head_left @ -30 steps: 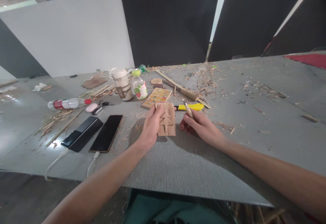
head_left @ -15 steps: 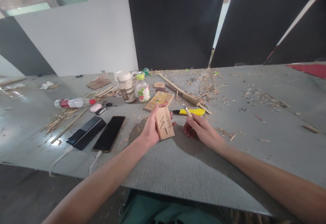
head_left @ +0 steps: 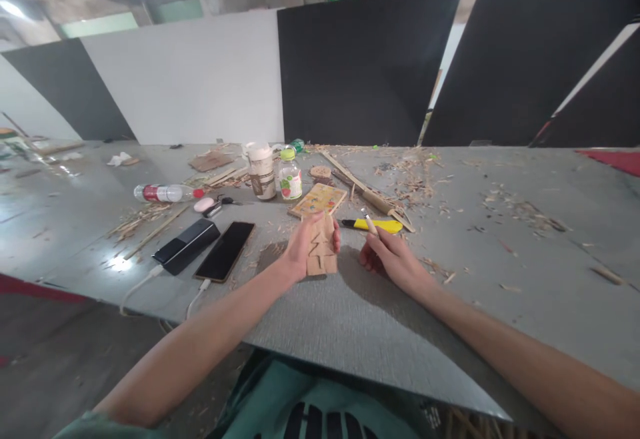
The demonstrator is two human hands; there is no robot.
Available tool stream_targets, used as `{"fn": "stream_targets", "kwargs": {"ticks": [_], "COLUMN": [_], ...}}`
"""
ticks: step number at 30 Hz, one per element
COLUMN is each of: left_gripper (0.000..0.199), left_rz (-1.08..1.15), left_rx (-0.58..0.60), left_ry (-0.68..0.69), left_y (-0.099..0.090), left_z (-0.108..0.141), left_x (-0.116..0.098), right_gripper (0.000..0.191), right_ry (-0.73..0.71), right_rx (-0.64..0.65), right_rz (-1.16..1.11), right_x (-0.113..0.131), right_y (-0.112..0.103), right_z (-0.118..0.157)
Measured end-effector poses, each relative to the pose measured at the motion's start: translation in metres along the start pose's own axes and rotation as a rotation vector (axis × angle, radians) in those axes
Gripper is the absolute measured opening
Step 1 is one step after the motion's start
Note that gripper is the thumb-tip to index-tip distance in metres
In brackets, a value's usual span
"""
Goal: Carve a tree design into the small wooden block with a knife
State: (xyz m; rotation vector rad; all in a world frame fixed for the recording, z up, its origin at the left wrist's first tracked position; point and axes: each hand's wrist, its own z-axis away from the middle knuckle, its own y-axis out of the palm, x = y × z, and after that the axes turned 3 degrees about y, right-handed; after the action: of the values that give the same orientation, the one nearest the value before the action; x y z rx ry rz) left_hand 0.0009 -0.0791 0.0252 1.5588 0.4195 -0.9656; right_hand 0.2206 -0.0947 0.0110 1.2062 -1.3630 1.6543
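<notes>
In my left hand (head_left: 299,247) is a small wooden block (head_left: 323,246), its face cut with zigzag and straight grooves. My fingers wrap round both its long edges, and its near end is just above the table. To the right, my right hand (head_left: 393,256) is closed round a slim carving knife (head_left: 369,223) with a pale handle, its short metal tip pointing up and away from me. The tip is apart from the block. Just beyond that hand lies a yellow utility knife (head_left: 377,226). A patterned yellow board (head_left: 320,200) rests behind the block.
A phone (head_left: 225,251) and a dark folded device (head_left: 186,246) lie left with white cables. Beyond them are a bottle on its side (head_left: 167,192), a paper cup (head_left: 261,171) and a green-capped bottle (head_left: 290,174). Wood shavings (head_left: 413,172) and a wooden-handled tool (head_left: 376,202) lie behind.
My left hand has turned the block more upright in view and tilted its face. My right hand keeps its hold on the carving knife. The view has shifted left and up.
</notes>
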Motion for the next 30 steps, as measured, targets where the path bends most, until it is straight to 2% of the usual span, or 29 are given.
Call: {"fn": "stream_targets", "kwargs": {"ticks": [8, 11, 14, 18, 24, 30], "left_gripper": [0.057, 0.057, 0.059, 0.059, 0.06, 0.053], "left_rz": [0.166, 0.114, 0.072, 0.016, -0.028, -0.048], "left_rx": [-0.071, -0.062, -0.072, -0.096, -0.075, -0.054], "left_ry": [-0.007, -0.019, 0.024, 0.09, 0.117, 0.132], "left_y": [0.007, 0.004, 0.004, 0.011, 0.019, 0.013], "left_z": [0.0, -0.001, -0.001, 0.002, 0.007, 0.004], "left_x": [-0.009, -0.007, -0.005, -0.006, -0.009, -0.006], "right_gripper": [0.068, 0.069, 0.068, 0.066, 0.063, 0.065], "right_ry": [-0.01, -0.02, -0.026, -0.021, -0.022, -0.03], "right_rx": [-0.002, 0.003, 0.013, 0.01, 0.015, 0.01], "right_rz": [0.022, 0.02, 0.021, 0.027, 0.038, 0.027], "right_x": [0.008, 0.007, 0.007, 0.01, 0.013, 0.007], "right_y": [-0.001, 0.0, 0.001, 0.0, -0.001, 0.001], "right_z": [-0.003, -0.002, -0.001, 0.002, 0.003, 0.001]}}
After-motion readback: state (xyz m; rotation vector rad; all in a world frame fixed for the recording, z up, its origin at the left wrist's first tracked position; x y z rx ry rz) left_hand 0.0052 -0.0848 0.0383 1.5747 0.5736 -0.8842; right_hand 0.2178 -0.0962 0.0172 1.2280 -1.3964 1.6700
